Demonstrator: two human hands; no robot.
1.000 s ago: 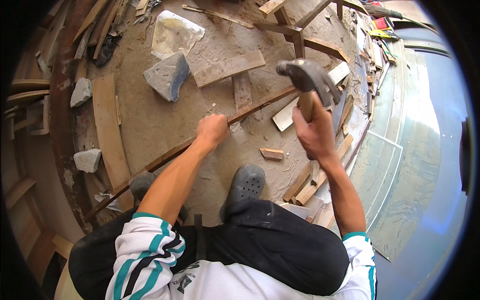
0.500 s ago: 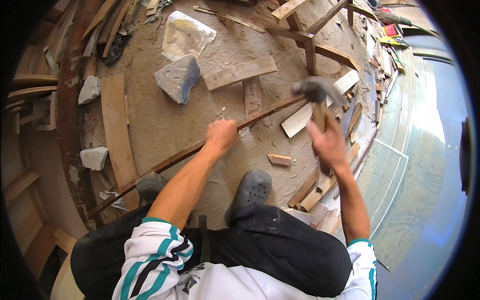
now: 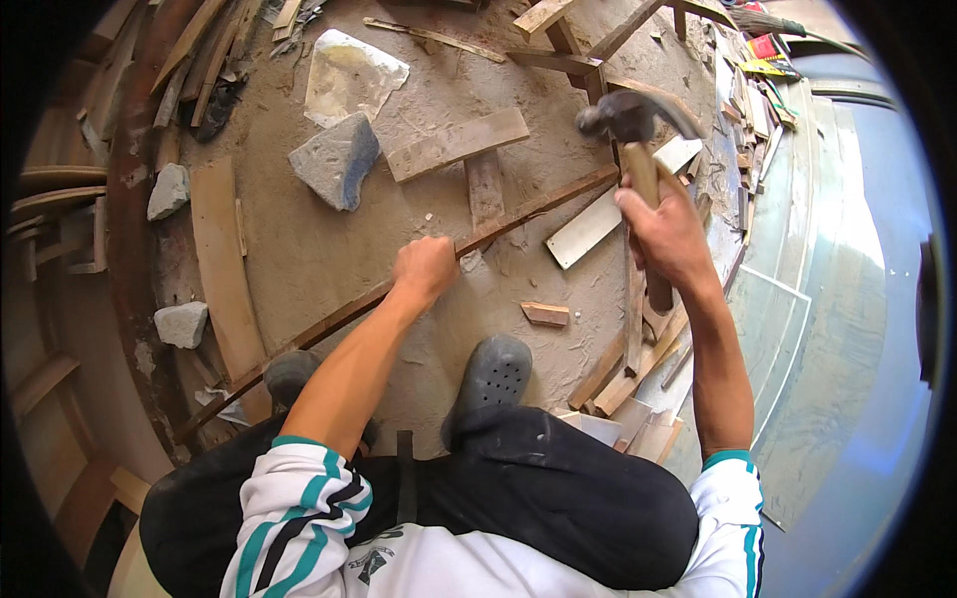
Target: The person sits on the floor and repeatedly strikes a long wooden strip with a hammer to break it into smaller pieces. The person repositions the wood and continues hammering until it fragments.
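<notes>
My left hand is closed around a long, thin wooden strip, which slants from beside my left shoe up toward the right. My right hand grips the wooden handle of a claw hammer, its dark metal head raised near the strip's far right end. Under the strip's middle part lies a short board, and another pale board rests across its top. A white-faced board lies beside my right hand, and a small wood offcut is on the ground between my hands.
A grey stone block and a whitish slab lie ahead on the dusty ground. A wooden frame stands at the far right. Glass sheets lie along the right. A flat plank and scrap wood are at the left.
My right hand has moved slightly right with the hammer, whose head is now higher and less blurred. My left hand still holds the strip; the whole view has shifted a little.
</notes>
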